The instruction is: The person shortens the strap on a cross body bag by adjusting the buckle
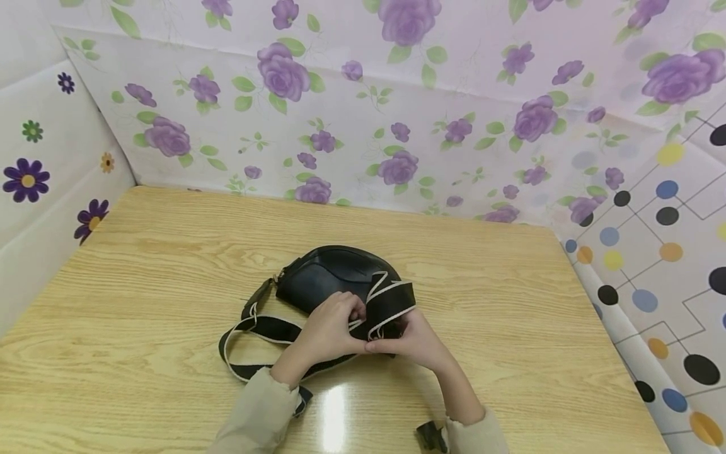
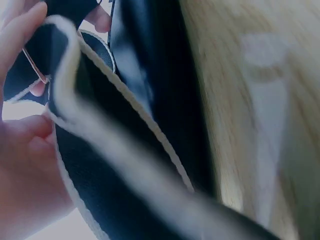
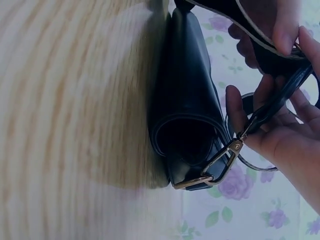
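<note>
A black half-moon shoulder bag (image 1: 329,277) lies on the wooden table just beyond both hands. Its black strap (image 1: 392,301) has white edging and rises in a folded loop between the hands. My left hand (image 1: 334,325) pinches the strap between thumb and fingers. From the other side, my right hand (image 1: 421,340) grips the strap near its leather end, the thumb tips of both hands meeting. In the right wrist view, a gold metal clasp (image 3: 234,146) joins that end to the bag. More strap (image 1: 278,329) curls in a loop at the bag's left.
The light wooden table (image 1: 510,302) extends around the bag. A wall covering with purple flowers (image 1: 397,167) stands behind it, a dotted one (image 1: 658,302) on the right and another flowered one (image 1: 34,183) on the left.
</note>
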`<state>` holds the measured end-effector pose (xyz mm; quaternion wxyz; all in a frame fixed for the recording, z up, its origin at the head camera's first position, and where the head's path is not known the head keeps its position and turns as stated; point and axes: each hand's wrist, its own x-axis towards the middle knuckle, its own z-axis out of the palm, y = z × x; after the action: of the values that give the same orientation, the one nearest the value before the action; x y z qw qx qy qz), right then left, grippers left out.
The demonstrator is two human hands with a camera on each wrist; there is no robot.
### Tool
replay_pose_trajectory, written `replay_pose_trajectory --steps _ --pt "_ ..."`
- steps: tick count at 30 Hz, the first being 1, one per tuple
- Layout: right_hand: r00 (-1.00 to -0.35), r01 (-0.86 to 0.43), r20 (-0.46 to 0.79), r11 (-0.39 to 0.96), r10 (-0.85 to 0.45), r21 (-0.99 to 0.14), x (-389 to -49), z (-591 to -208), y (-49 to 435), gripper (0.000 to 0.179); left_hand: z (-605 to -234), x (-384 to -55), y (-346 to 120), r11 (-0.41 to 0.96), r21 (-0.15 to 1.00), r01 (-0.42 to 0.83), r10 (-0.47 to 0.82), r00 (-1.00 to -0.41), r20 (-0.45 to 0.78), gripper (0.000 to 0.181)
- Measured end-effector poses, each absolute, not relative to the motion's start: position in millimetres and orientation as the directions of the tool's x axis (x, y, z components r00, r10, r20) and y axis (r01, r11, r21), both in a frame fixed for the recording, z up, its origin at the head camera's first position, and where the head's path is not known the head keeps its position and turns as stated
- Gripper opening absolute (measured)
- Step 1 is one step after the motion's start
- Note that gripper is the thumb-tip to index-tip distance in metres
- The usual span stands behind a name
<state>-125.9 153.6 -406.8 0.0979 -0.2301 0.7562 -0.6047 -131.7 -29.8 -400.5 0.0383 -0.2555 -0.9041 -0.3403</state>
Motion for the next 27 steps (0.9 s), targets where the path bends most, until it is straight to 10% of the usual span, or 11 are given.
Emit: replay_pose_trajectory --steps 12,27 --pt "-0.847 -0.252 0.183 0.074 -0.500 -0.965 -128.5 -404.2 156.0 0.059 -400.1 -136.4 -33.7 0.517 0.644 0.564 0.500 -0.810 0.307 0.016" --pt "-0.826 -0.289 0.198 0.096 -0.528 -0.952 -126.8 -405.6 153.3 0.054 -391.4 -124.5 -25.6 0.540 0.718 0.440 0.379 -0.888 0.259 0.015"
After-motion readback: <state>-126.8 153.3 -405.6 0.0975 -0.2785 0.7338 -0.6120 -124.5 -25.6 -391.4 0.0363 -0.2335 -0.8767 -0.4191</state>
